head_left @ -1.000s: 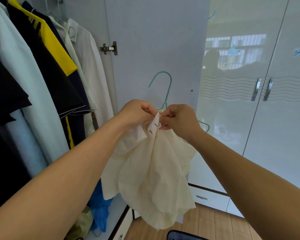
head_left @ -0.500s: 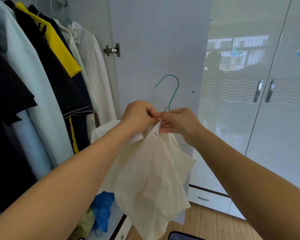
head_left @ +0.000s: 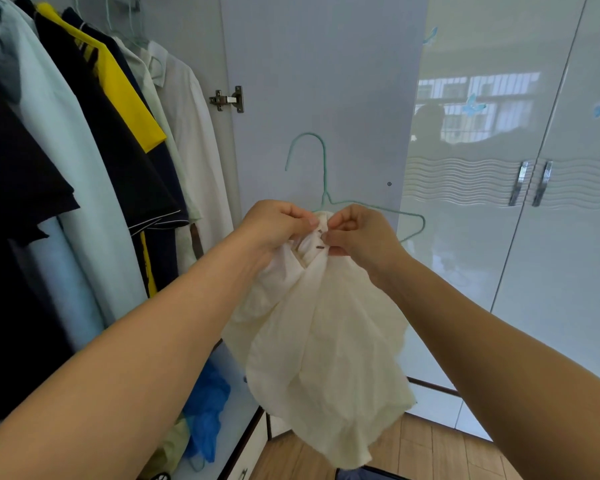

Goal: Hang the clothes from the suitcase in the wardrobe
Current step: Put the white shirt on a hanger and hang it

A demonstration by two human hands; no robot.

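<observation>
Nearest the camera, 2 bare forearms reach forward and meet at the middle of the view. The left hand (head_left: 278,225) has its fingers curled tight on the bunched top of a cream shirt (head_left: 323,327), and the right hand (head_left: 362,233) pinches the same top edge just beside it, at a placket with small dark buttonholes. Neither hand has any slack; both are closed on cloth. The shirt hangs straight down from this double grip, its long axis vertical, the hem ending low over the wooden floor (head_left: 426,452).

Just beyond the knuckles stands a green wire hanger (head_left: 324,174), hook upward, its right shoulder sticking out bare past the right hand while the left shoulder is hidden by cloth and hands. So the uncovered arm of the hanger lies to the right of the grip, nearer the right hand, and the collar probably has to be drawn that way.

Farther left, the open wardrobe (head_left: 187,46) holds a row of hung garments (head_left: 94,133); farther right are glossy closed doors (head_left: 499,237).
</observation>
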